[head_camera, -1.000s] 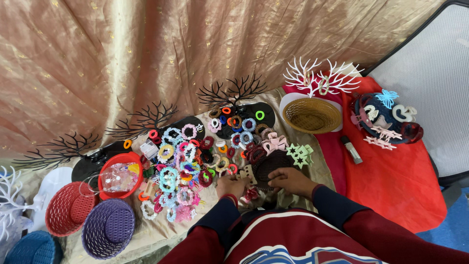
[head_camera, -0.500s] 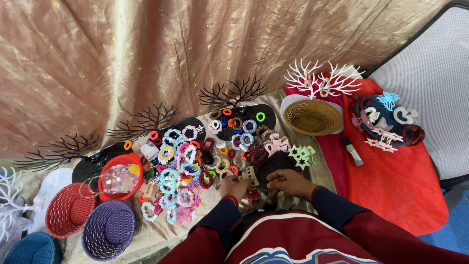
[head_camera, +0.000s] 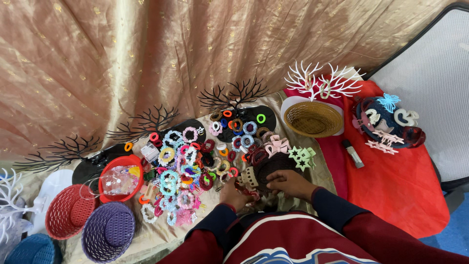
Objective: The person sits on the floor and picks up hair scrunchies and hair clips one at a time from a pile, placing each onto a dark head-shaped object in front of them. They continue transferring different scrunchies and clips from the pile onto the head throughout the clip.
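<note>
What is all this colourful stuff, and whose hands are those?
The picture comes from a camera worn on a person's head, looking down, so the hands are the wearer's own. The left hand rests on dark red hair ties, with a beige claw clip just above it; whether it grips anything is hard to tell. The right hand touches a dark basket. Spread on the gold cloth is a pile of scrunchies. There are also red, purple and tan baskets, and black tree stands.
</note>
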